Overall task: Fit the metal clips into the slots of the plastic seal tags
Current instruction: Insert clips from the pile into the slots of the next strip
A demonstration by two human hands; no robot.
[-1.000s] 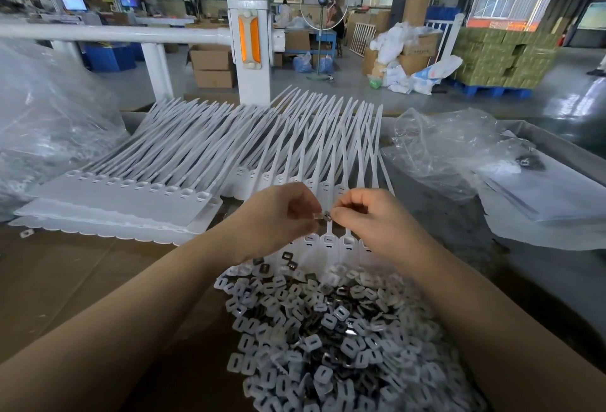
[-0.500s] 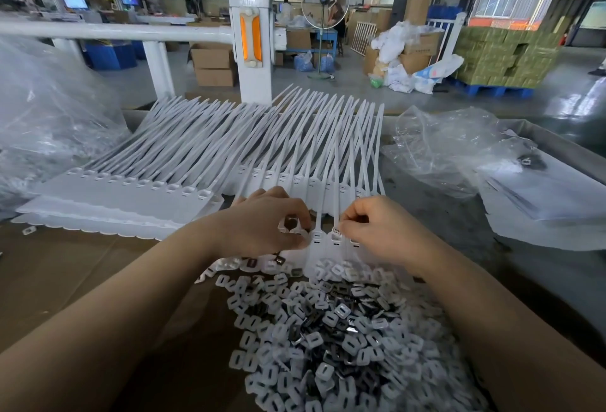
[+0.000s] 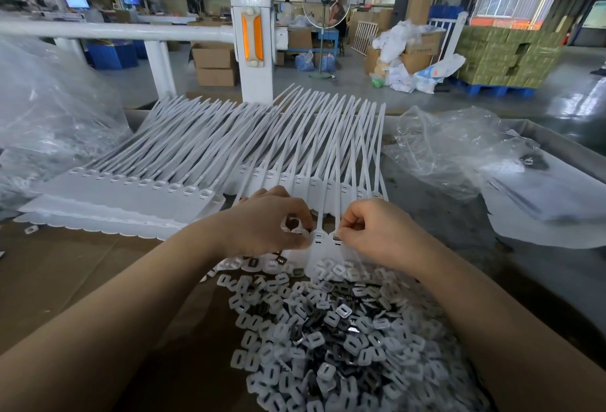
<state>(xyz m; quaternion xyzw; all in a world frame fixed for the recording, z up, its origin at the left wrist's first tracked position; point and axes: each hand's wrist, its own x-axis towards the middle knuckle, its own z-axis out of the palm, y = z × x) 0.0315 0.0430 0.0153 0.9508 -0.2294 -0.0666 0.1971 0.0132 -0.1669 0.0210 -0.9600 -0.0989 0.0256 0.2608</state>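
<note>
Across the middle of the worktop (image 3: 82,280), a sheet of joined plastic seal tags (image 3: 323,244) lies with its long white straps fanning away toward the far edge. Both hands work at the near heads of these tags. The left hand (image 3: 269,224) has its fingers curled, thumb and forefinger pinching what looks like a small metal clip at a tag head, though the piece is too small to make out surely. The right hand (image 3: 377,231) is likewise curled, fingertips pinching at the slot of a neighbouring tag head, just beside the left.

Directly below the hands and between the forearms spreads a loose heap of metal clips (image 3: 328,329), white and dark pieces mixed, touching the near ends of the tags. To the left lies a stack of flat tag sheets (image 3: 131,195), their straps overlapping those of the working sheet. A bulky clear plastic bag (image 3: 49,116) sits at the far left, and crumpled clear plastic wrap (image 3: 459,149) lies to the right, near the straps. Behind the worktop stands a white post (image 3: 252,44) with an orange reflector, joined to a white rail (image 3: 98,31). Farther off are cardboard boxes (image 3: 213,64) and a pallet of green cartons (image 3: 505,57).
</note>
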